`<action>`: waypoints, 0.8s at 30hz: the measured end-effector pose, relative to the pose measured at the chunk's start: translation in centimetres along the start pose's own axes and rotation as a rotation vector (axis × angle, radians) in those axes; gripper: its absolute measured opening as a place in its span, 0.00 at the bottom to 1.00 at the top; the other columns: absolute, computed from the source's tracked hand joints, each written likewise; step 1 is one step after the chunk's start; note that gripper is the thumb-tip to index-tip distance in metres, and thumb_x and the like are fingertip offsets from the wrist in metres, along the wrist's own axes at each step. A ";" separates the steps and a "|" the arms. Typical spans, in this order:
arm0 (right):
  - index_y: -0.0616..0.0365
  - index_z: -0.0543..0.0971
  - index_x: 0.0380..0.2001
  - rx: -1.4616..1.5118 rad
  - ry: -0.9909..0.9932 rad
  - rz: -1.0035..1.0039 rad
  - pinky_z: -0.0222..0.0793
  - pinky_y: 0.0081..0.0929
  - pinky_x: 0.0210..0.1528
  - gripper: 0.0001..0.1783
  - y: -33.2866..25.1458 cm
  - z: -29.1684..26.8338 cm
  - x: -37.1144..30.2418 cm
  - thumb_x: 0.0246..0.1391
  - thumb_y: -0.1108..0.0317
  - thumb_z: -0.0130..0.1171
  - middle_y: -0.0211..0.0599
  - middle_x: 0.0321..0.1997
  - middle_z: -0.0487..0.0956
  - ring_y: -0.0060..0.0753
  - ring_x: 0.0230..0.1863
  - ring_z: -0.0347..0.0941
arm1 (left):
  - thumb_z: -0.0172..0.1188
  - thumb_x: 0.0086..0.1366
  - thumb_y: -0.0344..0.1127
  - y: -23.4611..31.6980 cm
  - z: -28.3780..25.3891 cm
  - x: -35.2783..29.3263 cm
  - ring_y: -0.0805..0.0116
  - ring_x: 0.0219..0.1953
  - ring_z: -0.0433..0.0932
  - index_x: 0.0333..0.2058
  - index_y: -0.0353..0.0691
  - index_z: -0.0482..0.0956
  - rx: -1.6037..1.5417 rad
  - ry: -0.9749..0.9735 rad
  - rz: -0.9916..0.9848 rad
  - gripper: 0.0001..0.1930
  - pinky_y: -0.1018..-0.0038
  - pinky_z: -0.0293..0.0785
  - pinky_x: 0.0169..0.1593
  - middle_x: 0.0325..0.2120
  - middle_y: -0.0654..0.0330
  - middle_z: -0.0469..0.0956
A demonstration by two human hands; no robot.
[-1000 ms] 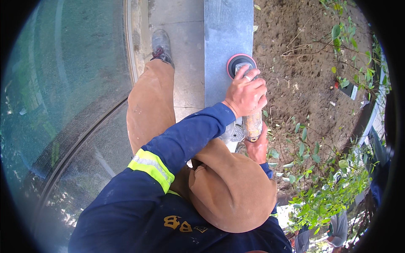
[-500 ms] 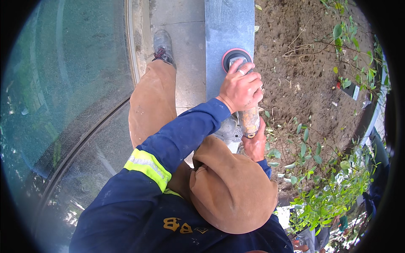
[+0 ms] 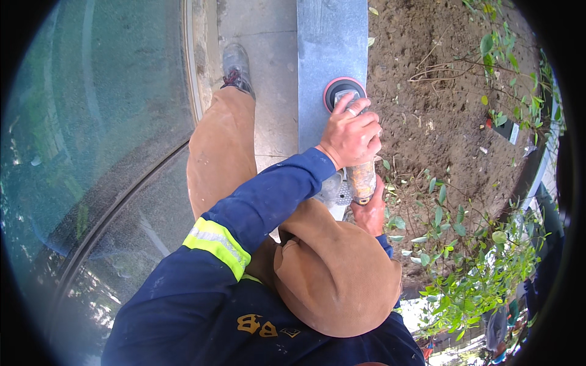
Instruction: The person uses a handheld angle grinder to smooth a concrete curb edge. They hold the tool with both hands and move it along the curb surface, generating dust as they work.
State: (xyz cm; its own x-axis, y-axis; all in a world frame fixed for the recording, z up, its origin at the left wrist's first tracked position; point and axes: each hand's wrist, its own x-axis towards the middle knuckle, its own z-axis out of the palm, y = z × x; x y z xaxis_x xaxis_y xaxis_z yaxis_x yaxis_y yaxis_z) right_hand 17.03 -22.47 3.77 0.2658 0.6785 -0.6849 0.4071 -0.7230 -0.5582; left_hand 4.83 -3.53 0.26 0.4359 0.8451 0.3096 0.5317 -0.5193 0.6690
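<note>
An angle grinder (image 3: pixel 362 178) with a worn, yellowish body rests its round black, pink-edged pad (image 3: pixel 330 96) on a long grey stone slab (image 3: pixel 329 36). The pad sits by the slab's right edge. My left hand (image 3: pixel 350 135) is wrapped over the tool's front end just behind the pad, and a ring shows on one finger. Lower down, my right hand (image 3: pixel 370 211) grips the rear of the body. Part of that hand is hidden by the tool and by my bent knee.
Bare soil (image 3: pixel 421 116) with twigs and leafy plants (image 3: pixel 476 287) borders the slab on the right. To the left run a paved strip (image 3: pixel 268 79), where my shoe (image 3: pixel 237 67) stands, and a large glass pane (image 3: pixel 110 91) in a frame.
The grinder and its pad have shifted slightly right and down toward me along the slab. Both hands moved with it, still holding on.
</note>
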 end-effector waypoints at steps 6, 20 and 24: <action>0.51 0.59 0.69 0.015 0.008 -0.029 0.77 0.49 0.49 0.48 -1.5 0.5 0.9 0.42 0.77 0.65 0.64 0.44 0.82 0.66 0.50 0.81 | 0.66 0.48 0.35 -0.9 -0.6 1.0 0.59 0.50 0.80 0.25 0.46 0.83 0.013 0.012 0.008 0.04 0.52 0.65 0.64 0.34 0.66 0.84; 0.61 0.57 0.72 0.182 0.146 0.020 0.71 0.42 0.61 0.52 1.2 0.3 -0.9 0.41 0.77 0.65 0.58 0.56 0.77 0.51 0.57 0.76 | 0.63 0.53 0.43 1.8 3.2 1.9 0.57 0.54 0.78 0.24 0.46 0.83 -0.010 -0.127 0.133 0.08 0.49 0.61 0.69 0.34 0.64 0.83; 0.63 0.56 0.73 0.168 0.231 0.088 0.67 0.40 0.63 0.54 1.7 0.6 -2.3 0.40 0.78 0.67 0.55 0.59 0.74 0.47 0.58 0.74 | 0.64 0.54 0.46 3.8 3.4 2.2 0.58 0.53 0.77 0.24 0.46 0.83 -0.007 -0.204 0.202 0.11 0.49 0.58 0.70 0.32 0.63 0.81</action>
State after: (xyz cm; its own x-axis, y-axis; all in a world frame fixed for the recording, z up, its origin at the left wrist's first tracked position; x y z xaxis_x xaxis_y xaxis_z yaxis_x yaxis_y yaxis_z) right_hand 16.61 -25.36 4.14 0.4932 0.6103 -0.6199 0.2282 -0.7784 -0.5848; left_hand 10.24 -4.06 1.19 0.6703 0.6808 0.2953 0.4140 -0.6733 0.6126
